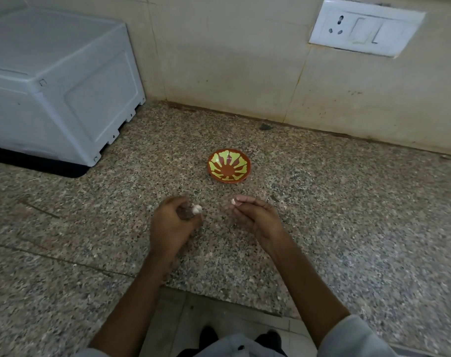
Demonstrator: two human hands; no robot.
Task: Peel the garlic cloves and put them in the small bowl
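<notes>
The left hand (175, 222) curls round a whitish garlic piece (197, 209) that pokes out beside the thumb, and the right hand (255, 215) pinches a small pale clove (233, 201) at its fingertips. Both are over the speckled granite counter (347, 215). Just beyond them sits the small bowl (228, 176), red-brown, its yellow-green petal pattern showing across the inside.

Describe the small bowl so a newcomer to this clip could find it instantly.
On the speckled granite countertop, look toward the beige wall, right of the white appliance. The small bowl sits there empty, the only brightly coloured item: orange-red with a yellow-green sunburst inside.
</notes>
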